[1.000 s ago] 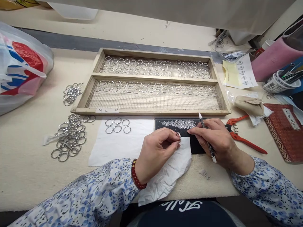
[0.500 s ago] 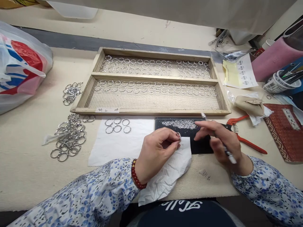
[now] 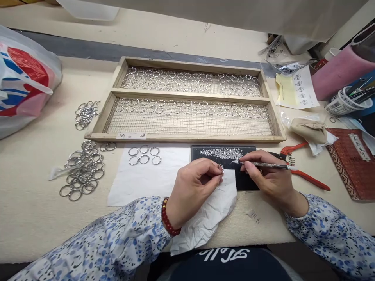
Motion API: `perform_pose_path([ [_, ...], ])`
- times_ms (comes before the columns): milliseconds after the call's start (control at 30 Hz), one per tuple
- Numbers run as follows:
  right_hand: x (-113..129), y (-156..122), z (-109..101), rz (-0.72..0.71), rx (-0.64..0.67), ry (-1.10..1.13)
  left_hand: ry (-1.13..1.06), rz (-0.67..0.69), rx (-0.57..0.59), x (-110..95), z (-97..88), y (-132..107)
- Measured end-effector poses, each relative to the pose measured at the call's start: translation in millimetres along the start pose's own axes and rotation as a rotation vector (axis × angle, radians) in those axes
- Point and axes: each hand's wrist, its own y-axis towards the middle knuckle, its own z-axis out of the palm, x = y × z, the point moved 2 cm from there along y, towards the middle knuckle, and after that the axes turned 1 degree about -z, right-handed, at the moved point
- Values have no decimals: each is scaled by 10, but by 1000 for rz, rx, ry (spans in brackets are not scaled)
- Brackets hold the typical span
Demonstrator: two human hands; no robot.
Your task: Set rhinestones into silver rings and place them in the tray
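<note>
Between thumb and forefinger, my left hand [image 3: 197, 185] pinches a small silver ring [image 3: 222, 168], partly covered by the fingertips. Beneath that hand hangs a crumpled white tissue [image 3: 208, 224]. My right hand [image 3: 268, 175] grips a slim pencil-like stick [image 3: 271, 165] with a pale pointed tip, angled left above a black ridged tray [image 3: 244, 181]. Tiny glittering stones [image 3: 221, 152] are spread along the tray's far part. Left of the tray, several silver rings [image 3: 144, 159] lie in two rows on white paper [image 3: 123, 191].
A wooden mesh-bottomed frame [image 3: 187, 137] holding rows of rings spans the back. Loose ring piles [image 3: 83, 171] lie at left, near a plastic bag [image 3: 26, 86]. Red-handled pliers [image 3: 312, 180], a brown-red booklet [image 3: 347, 164] and a tool cup [image 3: 348, 103] stand or lie at right.
My right hand has turned the stick from a loose, steep hold to a nearly level one, its tip now pointing left over the tray. My left hand keeps its pinch on the ring.
</note>
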Motion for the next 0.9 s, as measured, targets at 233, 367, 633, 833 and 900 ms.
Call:
perform_pose_path([
  [233, -13, 13, 26, -81, -12, -95, 11, 11, -1, -12, -2, 0],
  [367, 3, 27, 30, -98, -12, -100, 5, 1, 2, -11, 0, 1],
  [633, -2, 26, 23, -102, -12, -103, 11, 6, 4, -9, -5, -1],
  [833, 55, -3, -2, -58, -38, 74, -3, -3, -2, 3, 3, -9],
  [900, 98, -12, 8, -79, -26, 179, -8, -4, -4, 7, 7, -8],
])
